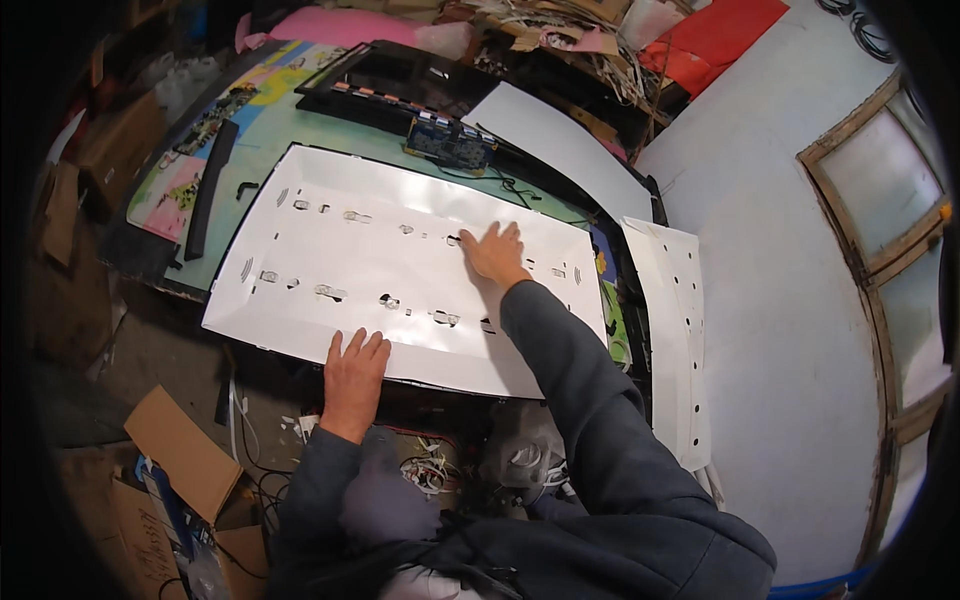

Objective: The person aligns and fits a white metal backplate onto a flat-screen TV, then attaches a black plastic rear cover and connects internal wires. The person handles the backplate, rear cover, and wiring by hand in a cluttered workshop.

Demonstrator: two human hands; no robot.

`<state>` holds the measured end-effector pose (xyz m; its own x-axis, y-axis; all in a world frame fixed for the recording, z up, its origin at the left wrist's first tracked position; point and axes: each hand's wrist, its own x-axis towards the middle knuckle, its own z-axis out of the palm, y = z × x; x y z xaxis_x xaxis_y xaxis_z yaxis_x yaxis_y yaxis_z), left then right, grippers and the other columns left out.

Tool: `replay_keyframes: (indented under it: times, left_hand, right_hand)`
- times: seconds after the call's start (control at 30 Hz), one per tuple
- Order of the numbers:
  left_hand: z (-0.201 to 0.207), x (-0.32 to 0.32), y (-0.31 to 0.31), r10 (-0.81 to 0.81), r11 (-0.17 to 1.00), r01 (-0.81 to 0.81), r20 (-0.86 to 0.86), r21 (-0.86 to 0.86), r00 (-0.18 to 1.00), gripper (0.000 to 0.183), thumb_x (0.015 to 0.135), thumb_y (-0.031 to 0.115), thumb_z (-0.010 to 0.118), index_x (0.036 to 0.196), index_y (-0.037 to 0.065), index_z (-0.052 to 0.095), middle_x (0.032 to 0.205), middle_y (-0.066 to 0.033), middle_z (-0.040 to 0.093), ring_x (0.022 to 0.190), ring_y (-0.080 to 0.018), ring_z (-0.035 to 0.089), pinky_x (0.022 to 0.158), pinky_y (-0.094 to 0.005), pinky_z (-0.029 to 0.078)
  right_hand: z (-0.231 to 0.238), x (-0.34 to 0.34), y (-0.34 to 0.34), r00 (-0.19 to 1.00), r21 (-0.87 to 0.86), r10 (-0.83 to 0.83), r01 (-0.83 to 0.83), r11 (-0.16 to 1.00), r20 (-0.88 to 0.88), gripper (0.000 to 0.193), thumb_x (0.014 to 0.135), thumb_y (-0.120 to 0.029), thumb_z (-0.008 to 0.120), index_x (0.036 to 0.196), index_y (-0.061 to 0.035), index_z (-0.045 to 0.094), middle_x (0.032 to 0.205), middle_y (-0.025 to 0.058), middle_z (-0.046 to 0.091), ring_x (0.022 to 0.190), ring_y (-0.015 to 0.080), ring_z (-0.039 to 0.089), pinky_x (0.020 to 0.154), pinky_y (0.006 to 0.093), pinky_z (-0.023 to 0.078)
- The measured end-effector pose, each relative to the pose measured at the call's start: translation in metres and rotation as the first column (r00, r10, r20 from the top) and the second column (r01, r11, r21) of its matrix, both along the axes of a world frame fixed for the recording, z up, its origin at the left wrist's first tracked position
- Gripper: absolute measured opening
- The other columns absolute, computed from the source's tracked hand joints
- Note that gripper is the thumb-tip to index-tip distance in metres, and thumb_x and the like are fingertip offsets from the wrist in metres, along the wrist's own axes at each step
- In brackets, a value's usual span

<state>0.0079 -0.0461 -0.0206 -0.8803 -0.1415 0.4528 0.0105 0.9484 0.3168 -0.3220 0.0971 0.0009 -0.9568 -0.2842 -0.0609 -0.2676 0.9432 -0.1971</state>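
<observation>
A large white reflector sheet (pixel 350 250) with rows of cutouts lies in a shallow dark-edged panel, like a TV backlight tray, at an angle across the table. My left hand (pixel 355 385) rests on its near edge, fingers stretched over the white rim. Farther right, my right hand (pixel 495 252) reaches across and lies on the sheet with fingers spread. Its thumb side touches the surface beside a cutout in the far row. Small clear and dark parts show through several cutouts. My right forearm hides some of the sheet's right side.
Behind the sheet are a blue circuit board (pixel 450 143), a dark flat panel (pixel 410 80) and a loose white sheet (pixel 545 130). A black strip (pixel 212 190) lies left. A perforated white sheet (pixel 670 330) stands right, near the wall. Cardboard (pixel 180 450) and cables clutter the floor.
</observation>
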Motion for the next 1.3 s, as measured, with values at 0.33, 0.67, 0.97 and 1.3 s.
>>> replay_keyframes:
  times: [0.33, 0.67, 0.97, 1.3]
  left_hand:
    - [0.003, 0.002, -0.002, -0.011, 1.000, 0.011, -0.012, 0.022, 1.000, 0.035, 0.086, 0.004, 0.061, 0.120, 0.004, 0.070, 0.127, -0.0116, 0.070, 0.126, -0.0337, 0.062, 0.112, -0.0578, 0.042]
    - [-0.006, 0.004, -0.002, 0.027, 1.000, -0.027, -0.024, -0.005, 0.999, 0.031, 0.087, 0.010, 0.063, 0.117, 0.003, 0.069, 0.126, -0.0109, 0.067, 0.127, -0.0323, 0.060, 0.111, -0.0562, 0.042]
    - [-0.012, 0.006, 0.001, 0.038, 0.999, -0.039, -0.029, -0.014, 0.999, 0.032, 0.085, 0.013, 0.063, 0.114, 0.003, 0.071, 0.125, -0.0111, 0.068, 0.125, -0.0295, 0.061, 0.112, -0.0523, 0.043]
    - [-0.012, -0.003, -0.004, 0.004, 0.998, -0.010, -0.098, -0.060, 0.995, 0.018, 0.082, 0.011, 0.064, 0.092, 0.003, 0.078, 0.097, -0.0115, 0.074, 0.109, -0.0296, 0.067, 0.110, -0.0485, 0.046]
  right_hand:
    - [-0.016, 0.041, -0.164, 0.894, -0.035, 0.425, -0.433, 0.901, -0.142, 0.096, 0.100, -0.066, 0.047, 0.159, 0.0078, 0.029, 0.167, 0.0368, 0.013, 0.157, 0.0494, 0.009, 0.126, 0.0582, 0.013]
    - [-0.026, 0.038, -0.269, 0.568, 0.014, 0.798, -0.813, 0.582, -0.199, 0.081, 0.105, -0.058, 0.041, 0.156, 0.0050, 0.035, 0.168, 0.0259, 0.024, 0.157, 0.0419, 0.019, 0.127, 0.0557, 0.015]
    - [-0.029, 0.100, -0.282, 0.480, -0.155, 0.866, -0.875, 0.460, -0.142, 0.079, 0.104, -0.058, 0.045, 0.161, -0.0045, 0.032, 0.167, 0.0281, 0.026, 0.156, 0.0442, 0.021, 0.125, 0.0595, 0.016]
    - [-0.034, 0.165, -0.249, 0.335, -0.008, 0.911, -0.939, 0.344, -0.238, 0.077, 0.102, -0.054, 0.052, 0.162, -0.0091, 0.031, 0.163, 0.0350, 0.026, 0.152, 0.0510, 0.025, 0.125, 0.0596, 0.018]
